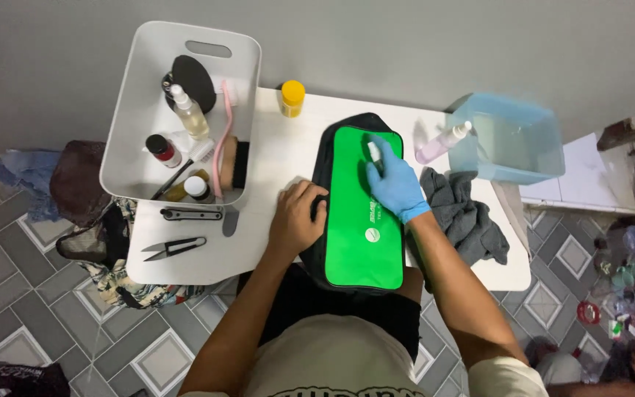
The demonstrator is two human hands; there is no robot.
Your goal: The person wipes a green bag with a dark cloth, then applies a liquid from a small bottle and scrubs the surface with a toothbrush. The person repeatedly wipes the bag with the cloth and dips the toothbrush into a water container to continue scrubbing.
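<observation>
Nearest you, the green-and-black pouch (358, 213) lay flat at the table's (273, 140) front edge, its lower end hanging past the lip at six o'clock — one hard rub could have dragged it into your lap. Your bare left hand (297, 219) pressed on its black border at nine o'clock, fingers curled over the edge, pinning rather than pinching. Your gloved right hand (392, 184) rested on the green panel toward one o'clock, fingers loosely closed around something small and pale; I could not tell what it was, nor how firmly it was held. At three o'clock the grey cloth (464, 217) drooped off the table's side and might have slipped. Farther off, the spray bottle (441, 144) stood just beside the blue tub (512, 140) — a stray elbow would have tipped it. The white caddy (148, 110) overhung the left edge; its contents overlapped, hard to sort out.
</observation>
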